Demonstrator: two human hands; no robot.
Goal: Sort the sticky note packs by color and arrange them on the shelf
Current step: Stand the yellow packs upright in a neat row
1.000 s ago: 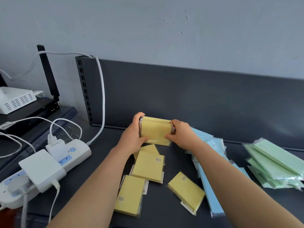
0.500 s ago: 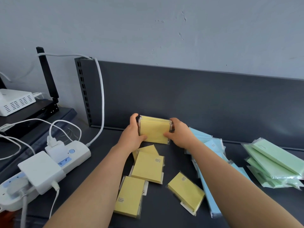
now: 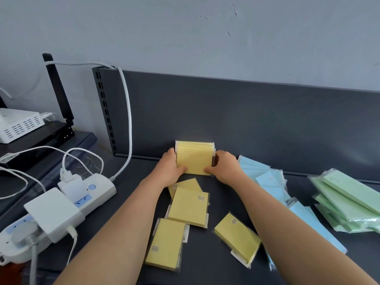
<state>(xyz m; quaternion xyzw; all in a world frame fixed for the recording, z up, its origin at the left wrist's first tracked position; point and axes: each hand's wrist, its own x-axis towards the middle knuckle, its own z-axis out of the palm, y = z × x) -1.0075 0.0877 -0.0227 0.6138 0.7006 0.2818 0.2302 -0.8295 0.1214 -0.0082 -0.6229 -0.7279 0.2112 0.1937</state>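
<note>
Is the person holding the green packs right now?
No, the left hand and right hand grip a stack of yellow packs, while the green packs lie untouched at the far right.

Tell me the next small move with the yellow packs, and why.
Probably release the right hand and pick up the nearest loose yellow pack, while the left hand steadies the yellow stack. Both hands hold that stack on edge near the back panel, and four yellow packs lie flat before it.

Pale grey wall (image 3: 185, 38), scuffed and evenly lit. Dark grey shelf back panel (image 3: 257, 120) below it; slotted upright (image 3: 102, 108) at its left edge.
</note>
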